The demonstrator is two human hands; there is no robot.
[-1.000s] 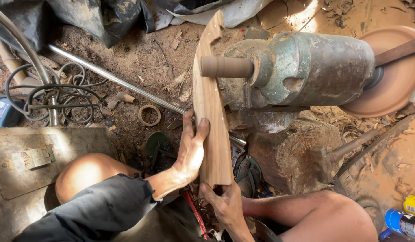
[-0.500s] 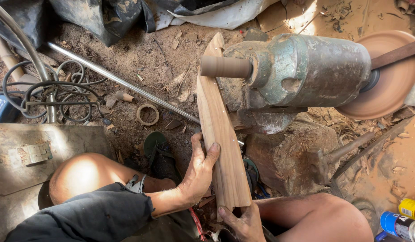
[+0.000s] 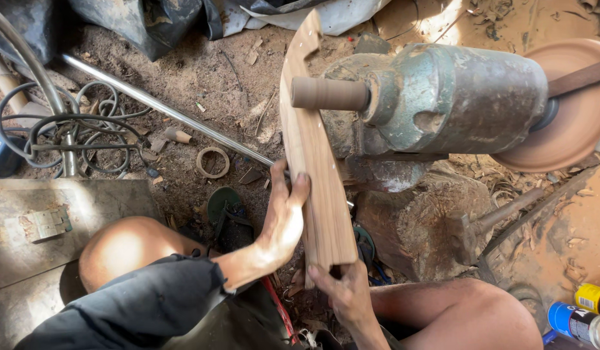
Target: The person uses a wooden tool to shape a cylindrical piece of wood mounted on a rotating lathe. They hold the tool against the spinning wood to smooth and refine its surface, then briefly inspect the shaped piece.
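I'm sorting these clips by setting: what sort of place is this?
Probably a rough woodworking shop on bare ground: a motor-driven sanding spindle, a shaped wooden board held by both hands, and wood shavings on the dirt.

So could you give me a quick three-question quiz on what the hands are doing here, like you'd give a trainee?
1. True or false: both hands hold the wooden board.
2. Which hand grips the board's near end from below? A) left hand B) right hand
3. Fill in: the board's edge stands against the machine's spindle drum, which is shaped like a ____.

Key: 1 true; 2 B; 3 cylinder. The left hand lies flat along the board's left face, the right hand takes the bottom end, and the green motor housing sits to the right of the board.
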